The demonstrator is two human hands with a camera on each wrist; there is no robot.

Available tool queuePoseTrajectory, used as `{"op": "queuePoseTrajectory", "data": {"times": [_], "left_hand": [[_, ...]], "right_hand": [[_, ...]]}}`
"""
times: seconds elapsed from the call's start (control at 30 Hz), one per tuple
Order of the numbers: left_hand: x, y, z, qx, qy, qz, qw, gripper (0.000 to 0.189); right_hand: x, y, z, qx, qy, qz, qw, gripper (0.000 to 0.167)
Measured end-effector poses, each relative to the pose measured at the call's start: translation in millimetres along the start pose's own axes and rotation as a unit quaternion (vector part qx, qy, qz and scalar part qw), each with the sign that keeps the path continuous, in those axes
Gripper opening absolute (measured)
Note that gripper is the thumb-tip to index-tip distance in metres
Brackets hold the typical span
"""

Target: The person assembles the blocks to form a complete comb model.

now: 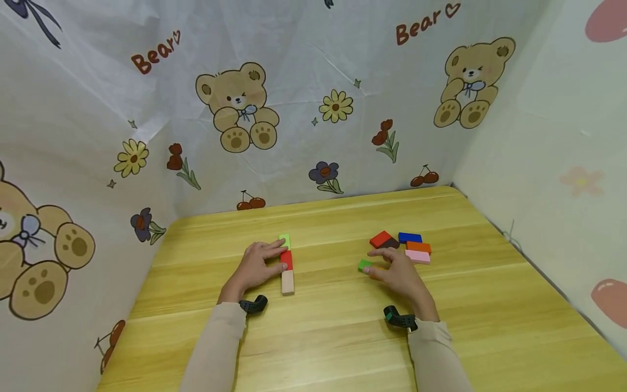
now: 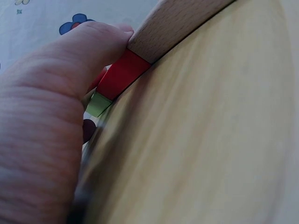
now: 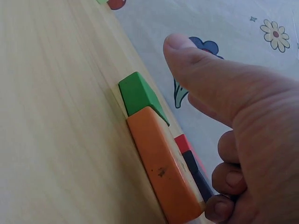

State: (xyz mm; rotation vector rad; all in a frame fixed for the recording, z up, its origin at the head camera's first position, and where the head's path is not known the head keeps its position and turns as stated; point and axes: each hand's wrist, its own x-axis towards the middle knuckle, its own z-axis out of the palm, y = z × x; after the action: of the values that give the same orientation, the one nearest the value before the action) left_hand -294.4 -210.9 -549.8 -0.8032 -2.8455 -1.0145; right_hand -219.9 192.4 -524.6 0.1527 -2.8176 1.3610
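My left hand (image 1: 256,267) rests beside a straight row of blocks, with its fingers extended over them. In that row lie a light green block (image 1: 285,238), a red block (image 1: 289,262) and a plain wooden block (image 1: 288,283). In the left wrist view, the thumb (image 2: 105,39) is right at the seam between the red and wooden blocks. My right hand (image 1: 400,275) hovers over a green block (image 1: 363,265) and an orange block (image 3: 163,163), which lie end to end. Its thumb (image 3: 205,74) stands apart from both in the right wrist view.
Beyond my right hand lie a red block (image 1: 380,239), a dark brown block (image 1: 391,243), a blue block (image 1: 410,238), another orange block (image 1: 418,247) and a pink block (image 1: 417,256). A bear-printed cloth (image 1: 294,179) borders the wooden table (image 1: 328,326) at the back.
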Motion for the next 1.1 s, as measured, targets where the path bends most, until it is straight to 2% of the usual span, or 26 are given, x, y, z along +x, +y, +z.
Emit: {"op": "queuePoseTrajectory", "data": {"times": [0.2,0.5,1.1], "left_hand": [[-1.4,-0.8,1.5,0.000,0.005,0.003,1.0000,0.055],[2.7,-1.0,-0.8,0.008,0.008,0.007,0.9999,0.056],[-0.9,-0.7,1.8,0.002,0.009,0.006,0.9999,0.054]], "right_hand": [[1.3,2.5,1.7,-0.031,-0.004,-0.010,0.9994,0.054],[2.6,0.7,2.0,-0.045,0.007,-0.019,0.9988,0.052],[1.3,0.7,13.4,-0.051,0.026,0.006,0.9984,0.038]]}}
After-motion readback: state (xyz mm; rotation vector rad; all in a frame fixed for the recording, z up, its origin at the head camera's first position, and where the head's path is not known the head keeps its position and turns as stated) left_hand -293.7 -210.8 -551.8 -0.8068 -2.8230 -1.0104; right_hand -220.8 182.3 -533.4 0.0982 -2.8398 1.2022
